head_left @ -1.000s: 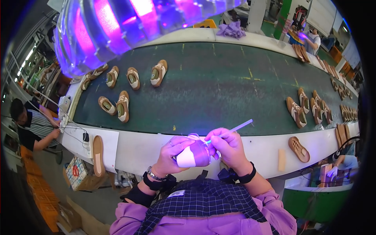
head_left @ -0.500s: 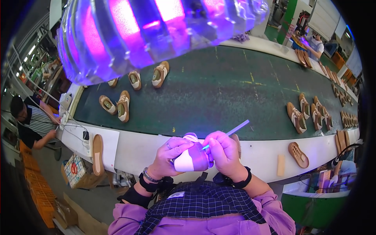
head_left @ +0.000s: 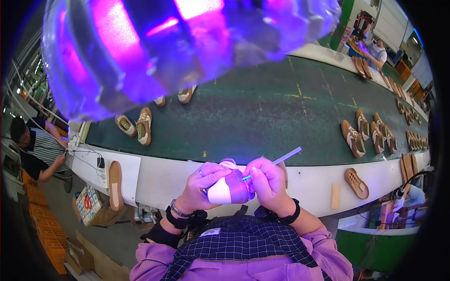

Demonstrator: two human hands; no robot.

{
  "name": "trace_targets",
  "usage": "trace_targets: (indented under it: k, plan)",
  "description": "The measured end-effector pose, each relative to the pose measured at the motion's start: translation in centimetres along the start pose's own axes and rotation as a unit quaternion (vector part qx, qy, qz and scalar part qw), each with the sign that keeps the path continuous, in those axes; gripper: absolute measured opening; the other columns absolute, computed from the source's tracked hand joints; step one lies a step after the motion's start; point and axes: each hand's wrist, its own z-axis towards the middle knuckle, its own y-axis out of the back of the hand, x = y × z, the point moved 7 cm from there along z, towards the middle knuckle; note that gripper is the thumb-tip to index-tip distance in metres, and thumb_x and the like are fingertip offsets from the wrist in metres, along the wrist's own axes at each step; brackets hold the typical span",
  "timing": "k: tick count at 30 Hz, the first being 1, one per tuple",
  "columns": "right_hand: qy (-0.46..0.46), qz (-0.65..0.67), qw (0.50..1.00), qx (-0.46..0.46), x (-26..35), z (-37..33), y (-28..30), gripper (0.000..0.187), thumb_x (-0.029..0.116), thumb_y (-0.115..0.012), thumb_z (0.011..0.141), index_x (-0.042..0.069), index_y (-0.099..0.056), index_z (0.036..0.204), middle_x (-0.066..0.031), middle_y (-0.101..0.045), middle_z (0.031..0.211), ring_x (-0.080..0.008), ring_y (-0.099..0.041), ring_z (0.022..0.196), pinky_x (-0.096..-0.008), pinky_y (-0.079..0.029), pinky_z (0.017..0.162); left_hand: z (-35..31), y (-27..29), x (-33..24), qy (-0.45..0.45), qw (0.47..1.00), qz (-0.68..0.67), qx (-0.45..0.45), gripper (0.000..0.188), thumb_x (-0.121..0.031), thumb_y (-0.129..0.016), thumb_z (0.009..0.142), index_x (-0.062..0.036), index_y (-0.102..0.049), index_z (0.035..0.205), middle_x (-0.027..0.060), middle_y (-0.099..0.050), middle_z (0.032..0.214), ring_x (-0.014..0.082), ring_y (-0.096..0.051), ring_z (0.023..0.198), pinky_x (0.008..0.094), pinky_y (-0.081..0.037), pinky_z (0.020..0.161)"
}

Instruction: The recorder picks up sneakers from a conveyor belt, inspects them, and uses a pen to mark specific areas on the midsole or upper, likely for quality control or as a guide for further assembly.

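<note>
My left hand (head_left: 202, 185) is closed round a shoe (head_left: 238, 187), held in front of my apron at the near edge of the bench. The shoe has a white patch at one end and looks purple under the light. My right hand (head_left: 268, 183) pinches a slim, pale pen-like stick (head_left: 287, 155). Its bright tip touches or nearly touches the shoe's side, and the other end points up to the right. Behind my right hand, a sole (head_left: 283, 169) is partly hidden.
A glowing purple lamp in a ribbed clear cover (head_left: 187, 51) hangs close overhead. Brown shoes (head_left: 144, 126) stand on the green belt (head_left: 243, 112), left and right. Loose soles (head_left: 115, 185) and a tan strip (head_left: 335, 195) lie on the white ledge (head_left: 309, 187). Other people work nearby.
The lamp looks larger and lower, covering more of the far-left shoes. My hands keep their hold on shoe and stick, with hardly any shift at the tip.
</note>
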Motion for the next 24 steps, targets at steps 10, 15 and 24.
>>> trace_targets:
  k: [10,15,24]
  plan:
    - [-0.030,-0.010,0.999,-0.006,0.2,0.0,1.1,0.017,0.011,-0.046,0.092,0.002,-0.059,0.088,-0.0028,-0.057,0.067,-0.0073,-0.054,0.058,-0.0231,-0.043,0.054,0.6,-0.9,-0.2,0.002,1.000,0.001,0.007,0.061,-0.009,-0.081,0.055,-0.0015,-0.061,0.113,0.0113,-0.062,0.101,0.0263,-0.061,0.092,0.0358,-0.050,0.083]
    - [0.019,-0.023,0.999,-0.013,0.4,-0.1,1.5,0.017,0.009,-0.046,0.091,0.001,-0.060,0.085,-0.0057,-0.059,0.072,-0.0094,-0.055,0.060,-0.0247,-0.043,0.056,0.6,-1.2,0.0,0.011,1.000,-0.015,0.003,0.061,-0.008,-0.080,0.055,-0.0015,-0.062,0.113,0.0118,-0.063,0.102,0.0261,-0.061,0.093,0.0354,-0.050,0.083]
    - [0.038,-0.037,0.998,-0.020,0.5,-0.7,2.4,0.017,0.007,-0.047,0.089,0.000,-0.061,0.083,-0.0080,-0.060,0.075,-0.0126,-0.057,0.062,-0.0263,-0.045,0.058,0.7,-2.1,0.1,0.027,0.999,-0.019,0.006,0.059,-0.006,-0.077,0.055,-0.0014,-0.062,0.111,0.0117,-0.062,0.102,0.0261,-0.061,0.094,0.0349,-0.050,0.083]
